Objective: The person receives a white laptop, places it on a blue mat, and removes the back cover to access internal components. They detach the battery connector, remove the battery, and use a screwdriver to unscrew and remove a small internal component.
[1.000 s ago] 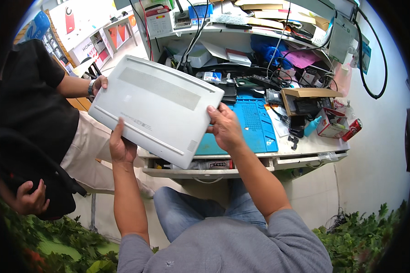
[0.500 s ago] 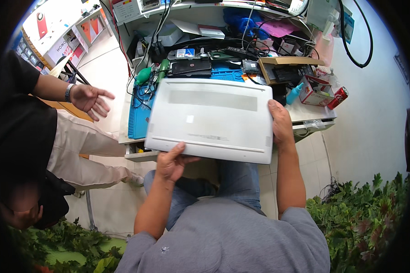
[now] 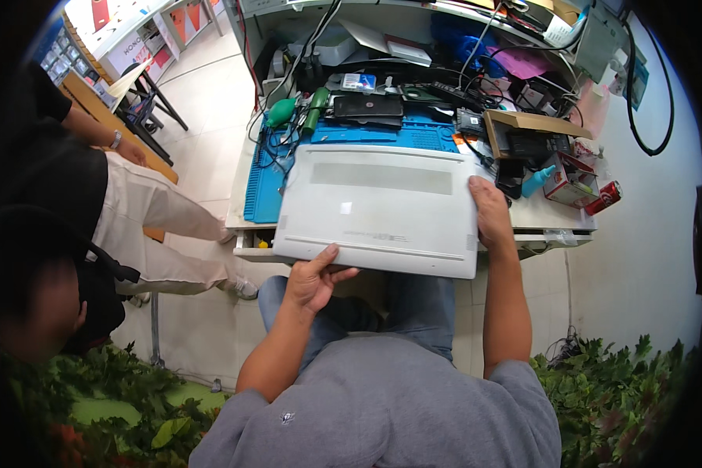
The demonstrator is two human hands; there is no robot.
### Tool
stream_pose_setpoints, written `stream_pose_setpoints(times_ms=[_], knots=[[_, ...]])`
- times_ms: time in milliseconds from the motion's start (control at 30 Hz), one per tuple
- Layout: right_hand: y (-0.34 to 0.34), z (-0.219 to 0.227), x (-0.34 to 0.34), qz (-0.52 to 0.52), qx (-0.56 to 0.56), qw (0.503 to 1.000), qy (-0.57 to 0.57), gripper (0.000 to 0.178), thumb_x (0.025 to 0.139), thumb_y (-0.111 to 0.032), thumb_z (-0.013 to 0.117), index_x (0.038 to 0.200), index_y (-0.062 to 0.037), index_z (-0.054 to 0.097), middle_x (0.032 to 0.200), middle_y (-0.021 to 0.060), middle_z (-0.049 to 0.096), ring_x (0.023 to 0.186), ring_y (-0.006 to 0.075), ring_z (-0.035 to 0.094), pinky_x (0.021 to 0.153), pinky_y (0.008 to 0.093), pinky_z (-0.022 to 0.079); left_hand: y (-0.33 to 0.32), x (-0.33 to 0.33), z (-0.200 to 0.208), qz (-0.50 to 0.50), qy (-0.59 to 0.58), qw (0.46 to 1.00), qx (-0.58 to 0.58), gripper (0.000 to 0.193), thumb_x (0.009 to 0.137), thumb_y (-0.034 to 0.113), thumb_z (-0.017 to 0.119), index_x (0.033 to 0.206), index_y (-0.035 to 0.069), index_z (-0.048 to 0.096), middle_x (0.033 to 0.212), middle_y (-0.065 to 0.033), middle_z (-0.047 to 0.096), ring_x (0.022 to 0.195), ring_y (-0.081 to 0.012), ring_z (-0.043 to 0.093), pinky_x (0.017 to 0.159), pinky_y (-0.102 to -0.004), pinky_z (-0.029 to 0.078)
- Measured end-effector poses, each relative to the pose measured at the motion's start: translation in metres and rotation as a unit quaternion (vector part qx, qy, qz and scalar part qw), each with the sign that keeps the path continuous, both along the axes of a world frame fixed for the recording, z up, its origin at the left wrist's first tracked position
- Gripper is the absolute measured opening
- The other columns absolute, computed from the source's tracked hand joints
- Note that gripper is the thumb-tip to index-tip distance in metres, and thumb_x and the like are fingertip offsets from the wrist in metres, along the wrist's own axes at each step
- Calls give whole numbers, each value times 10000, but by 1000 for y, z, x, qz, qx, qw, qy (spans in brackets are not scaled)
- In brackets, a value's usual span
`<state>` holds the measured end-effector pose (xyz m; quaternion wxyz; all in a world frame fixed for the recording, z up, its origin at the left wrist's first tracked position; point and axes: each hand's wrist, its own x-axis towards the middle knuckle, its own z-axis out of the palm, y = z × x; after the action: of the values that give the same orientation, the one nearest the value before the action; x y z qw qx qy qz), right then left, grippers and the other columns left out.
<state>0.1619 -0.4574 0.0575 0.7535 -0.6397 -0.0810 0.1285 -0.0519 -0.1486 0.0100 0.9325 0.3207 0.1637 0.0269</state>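
Note:
A closed silver laptop (image 3: 382, 210) is held bottom side up over the front edge of the workbench, its long vent strip and rubber feet facing me. My left hand (image 3: 314, 281) grips its near edge left of the middle, thumb on top and fingers underneath. At the right side, my right hand (image 3: 491, 212) clasps the edge with the thumb on the upper face; its other fingers are mostly hidden. Beneath the laptop's far part lies a blue repair mat (image 3: 264, 191).
Behind the laptop are a black pouch (image 3: 366, 108), a green air blower (image 3: 281, 112), an open cardboard box (image 3: 534, 121) and tangled cables. A light-blue bottle (image 3: 538, 181) and red can (image 3: 604, 198) stand at right. Another person (image 3: 125, 195) stands at left; leafy plants (image 3: 616, 398) are behind me.
The view has shifted, so the bench appears farther right. The other person's outstretched hand has dropped to their side. Both my hands keep their hold on the laptop.

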Motion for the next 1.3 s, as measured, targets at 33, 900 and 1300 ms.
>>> stream_pose_setpoints(times_ms=[33,900,1300], knots=[[9,0,1,-26,-79,996,-23,371,1156,-310,581,1233,32,702,1057,60,759,924,109,678,858,284,552,6,-6,-2,12,12,1000,6,322,1065,105,686,1344,-46,632,1205,-181,756,1056,-314,792,811,-440,730],[17,31,-56,0,-455,865,-212,434,1102,-281,571,1251,115,669,1090,335,726,1040,518,704,950,562,550,-7,8,12,130,81,985,80,381,1043,152,747,1359,-13,613,1201,-139,735,964,-246,788,719,-368,726],[12,17,-92,-74,-339,912,-219,465,1040,-209,682,1354,132,640,1205,289,682,1109,470,667,997,500,529,-15,2,28,74,149,970,175,475,1053,350,753,1210,-85,646,938,-206,778,664,-251,781,553,-320,679]])
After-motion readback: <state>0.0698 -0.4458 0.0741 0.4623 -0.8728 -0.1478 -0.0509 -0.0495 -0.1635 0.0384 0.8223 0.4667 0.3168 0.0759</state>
